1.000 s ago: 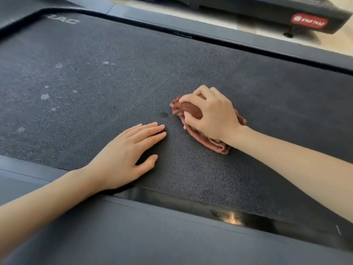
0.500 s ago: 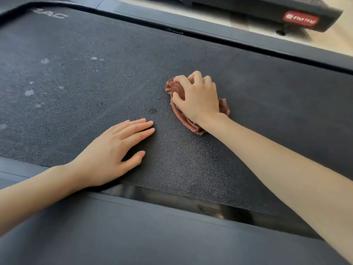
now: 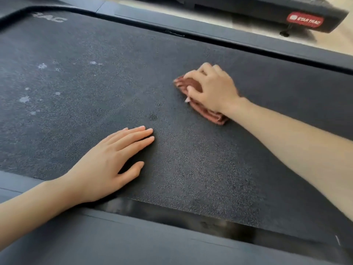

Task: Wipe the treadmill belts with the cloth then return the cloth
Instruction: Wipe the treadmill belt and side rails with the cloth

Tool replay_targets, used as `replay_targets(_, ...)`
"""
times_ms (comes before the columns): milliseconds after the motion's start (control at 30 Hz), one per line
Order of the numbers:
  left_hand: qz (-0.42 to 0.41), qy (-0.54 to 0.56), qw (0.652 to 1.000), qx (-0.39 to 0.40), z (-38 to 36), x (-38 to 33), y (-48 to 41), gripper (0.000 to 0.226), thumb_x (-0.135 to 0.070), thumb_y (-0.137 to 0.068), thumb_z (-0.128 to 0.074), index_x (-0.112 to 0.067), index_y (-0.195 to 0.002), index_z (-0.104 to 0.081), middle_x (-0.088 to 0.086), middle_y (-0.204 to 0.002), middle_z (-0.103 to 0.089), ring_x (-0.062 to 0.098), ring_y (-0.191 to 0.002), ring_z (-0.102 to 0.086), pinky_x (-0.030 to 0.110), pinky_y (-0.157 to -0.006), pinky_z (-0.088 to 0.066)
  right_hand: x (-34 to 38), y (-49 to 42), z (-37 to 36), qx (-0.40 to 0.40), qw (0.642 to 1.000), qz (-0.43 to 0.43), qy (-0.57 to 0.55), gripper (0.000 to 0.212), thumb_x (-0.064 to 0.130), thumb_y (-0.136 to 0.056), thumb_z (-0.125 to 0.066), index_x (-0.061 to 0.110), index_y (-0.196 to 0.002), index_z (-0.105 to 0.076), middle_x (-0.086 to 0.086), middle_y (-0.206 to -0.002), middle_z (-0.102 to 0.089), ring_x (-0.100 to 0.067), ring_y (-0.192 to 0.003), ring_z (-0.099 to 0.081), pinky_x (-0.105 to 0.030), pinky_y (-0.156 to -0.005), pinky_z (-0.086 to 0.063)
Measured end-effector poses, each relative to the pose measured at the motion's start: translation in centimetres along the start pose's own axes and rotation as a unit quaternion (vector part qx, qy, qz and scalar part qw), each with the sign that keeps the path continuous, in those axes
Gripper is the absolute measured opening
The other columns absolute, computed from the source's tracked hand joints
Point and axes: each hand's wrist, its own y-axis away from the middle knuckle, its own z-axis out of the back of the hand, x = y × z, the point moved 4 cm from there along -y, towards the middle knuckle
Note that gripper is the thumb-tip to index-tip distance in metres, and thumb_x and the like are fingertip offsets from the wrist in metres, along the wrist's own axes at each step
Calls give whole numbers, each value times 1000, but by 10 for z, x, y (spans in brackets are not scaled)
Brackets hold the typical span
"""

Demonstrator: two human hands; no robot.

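Cloth [image 3: 209, 113] lies bunched on the belt [image 3: 191, 169] under your right hand [image 3: 212, 87], fingers [image 3: 193, 74] curled round it, long axis far-left to near-right; pale spots [image 3: 24, 99], seemingly unwiped, lie well left, past your flat, straight-fingered left hand [image 3: 108, 165].

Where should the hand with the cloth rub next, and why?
Probably slide the cloth left across the belt toward the pale spots. The right hand grips the cloth well to their right, and those spots look like dirt not yet wiped.
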Motion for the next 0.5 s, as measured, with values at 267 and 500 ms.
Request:
replay_targets(267, 6, -12, 1000, -1, 1, 0, 0, 54, -38, -89, -35, -15, -138, -43, -4, -147, -36, 13, -139, -27, 37, -115, -20, -56, -16, -11, -45, 974, -221, 23, 38, 46, -89, -45, 25, -119, -54, -18, -117, -53, -42, -103, -49, -44, -90, -40)
replay_targets(500, -31, -27, 999, 31, 12, -5, 7, 46, -27, -90, -40, -14, -133, -51, -4, -142, -45, 13, -136, -33, 40, -112, -28, 86, -10, -7, -71, 996, 16, -51, 36, 46, -85, -49, 28, -114, -59, -6, -102, -55, -29, -91, -50, -35, -80, -39)
